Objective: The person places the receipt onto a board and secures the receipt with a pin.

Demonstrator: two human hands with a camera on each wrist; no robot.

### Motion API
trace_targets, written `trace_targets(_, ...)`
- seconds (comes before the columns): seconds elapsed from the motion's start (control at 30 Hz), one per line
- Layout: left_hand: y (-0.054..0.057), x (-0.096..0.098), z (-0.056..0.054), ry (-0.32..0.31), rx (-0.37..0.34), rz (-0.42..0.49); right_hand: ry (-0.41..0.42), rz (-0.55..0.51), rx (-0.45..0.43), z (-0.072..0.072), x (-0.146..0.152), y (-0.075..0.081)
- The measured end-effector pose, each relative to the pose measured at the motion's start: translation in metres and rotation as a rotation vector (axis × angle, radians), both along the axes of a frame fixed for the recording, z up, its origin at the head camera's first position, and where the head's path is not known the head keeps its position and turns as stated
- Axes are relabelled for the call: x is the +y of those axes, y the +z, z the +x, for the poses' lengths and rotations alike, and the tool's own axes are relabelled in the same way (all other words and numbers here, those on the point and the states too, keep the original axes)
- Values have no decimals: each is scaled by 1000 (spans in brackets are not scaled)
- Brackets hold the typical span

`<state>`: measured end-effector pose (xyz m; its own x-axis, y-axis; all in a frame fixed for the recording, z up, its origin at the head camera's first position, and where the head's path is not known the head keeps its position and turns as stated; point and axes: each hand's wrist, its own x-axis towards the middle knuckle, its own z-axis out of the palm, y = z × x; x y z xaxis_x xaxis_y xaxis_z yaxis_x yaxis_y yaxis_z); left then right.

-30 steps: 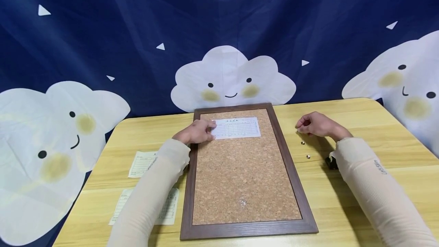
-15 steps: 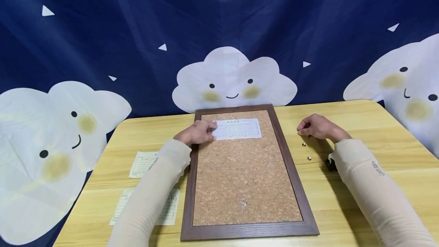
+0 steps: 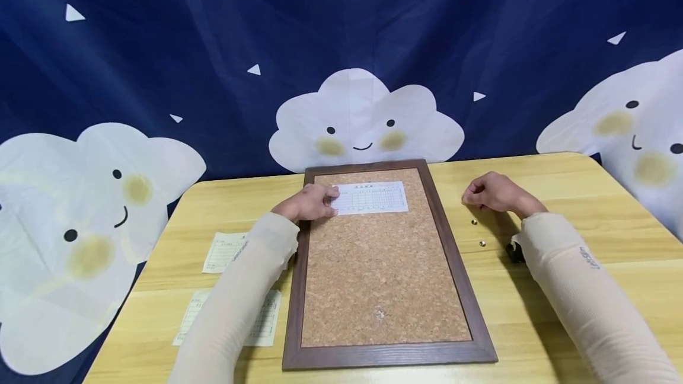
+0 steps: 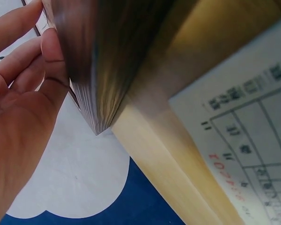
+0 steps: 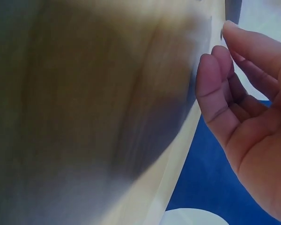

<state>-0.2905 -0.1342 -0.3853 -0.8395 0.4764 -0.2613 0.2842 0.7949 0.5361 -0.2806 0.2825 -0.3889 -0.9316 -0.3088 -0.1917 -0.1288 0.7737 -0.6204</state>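
A white printed slip (image 3: 370, 197) lies across the upper part of a cork board (image 3: 384, 277) in a dark brown wooden frame. My left hand (image 3: 309, 201) reaches over the left side of the frame, and its thumb and fingers press the slip's left end. In the left wrist view that hand (image 4: 23, 103) is beside the frame's edge (image 4: 96, 65). Right of the board, my right hand (image 3: 493, 192) is low over the table, thumb and index finger pinched together on what seems a thumbtack, mostly hidden. Two metal thumbtacks, a farther one (image 3: 474, 222) and a nearer one (image 3: 482, 243), lie below it.
Two more printed slips, an upper one (image 3: 224, 252) and a lower one (image 3: 267, 320), lie left of the board, partly under the left sleeve. A small black object (image 3: 515, 252) shows by the right sleeve. A blue cloud-patterned curtain (image 3: 229, 16) hangs behind the table (image 3: 603, 218).
The right fingertips have closed together and lifted slightly; the small tack visible at them a second ago is now hidden. The left hand and the slip stay in place.
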Motion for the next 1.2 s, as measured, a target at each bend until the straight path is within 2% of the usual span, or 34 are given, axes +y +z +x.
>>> trace_targets(0.1,0,0,-1,1,1,-1,-1,-13,7,-1,-1,2)
trace_targets(0.33,0,0,-2,9,-12,-2,-9,12,101,-4,-7,3)
trace_targets(0.63,0,0,-1,18,-29,1,-52,-79,81,-5,-13,2)
trace_targets(1.0,3,1,1,13,-31,-1,-35,-96,156,-6,-17,2)
trace_targets(1.2,2,0,0,17,-32,-4,-18,-127,126,-5,-20,0)
